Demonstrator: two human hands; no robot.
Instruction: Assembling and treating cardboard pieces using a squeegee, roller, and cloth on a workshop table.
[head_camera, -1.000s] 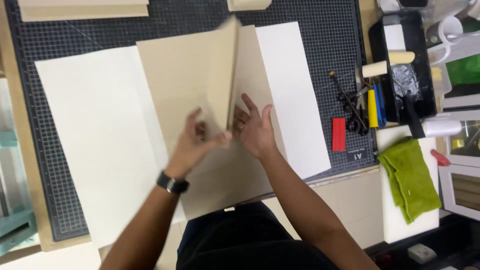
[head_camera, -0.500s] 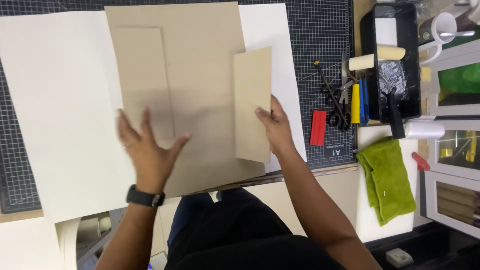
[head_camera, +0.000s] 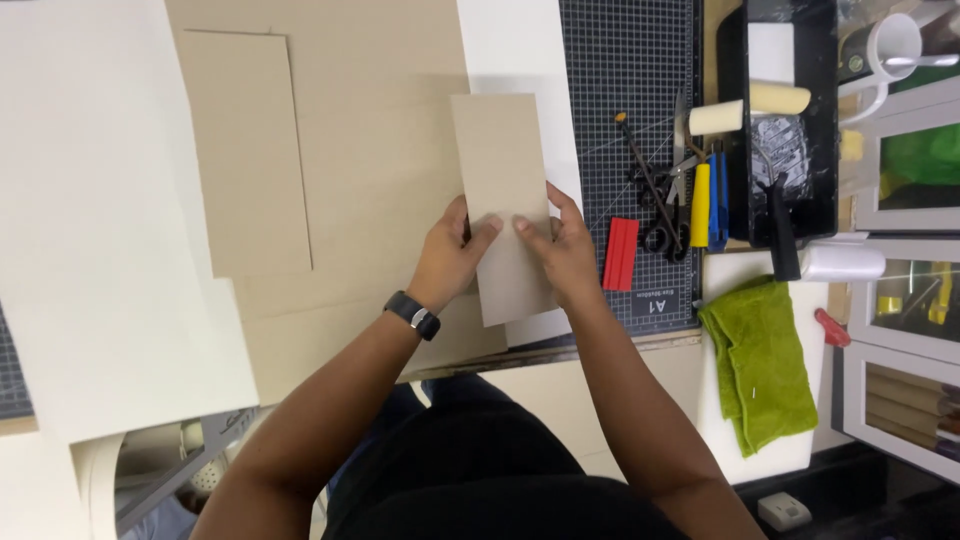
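Near the frame's centre, the left hand (head_camera: 452, 258) and right hand (head_camera: 562, 252) both pinch a narrow grey board strip (head_camera: 503, 205), fingers curled closed around its edges.

Black wristwatch (head_camera: 413, 314) on left wrist, bare forearms, dark clothing (head_camera: 480, 480)

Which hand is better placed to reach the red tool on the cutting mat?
Probably the right hand: it holds the narrow board piece on the side nearest the red tool; the left hand is farther.
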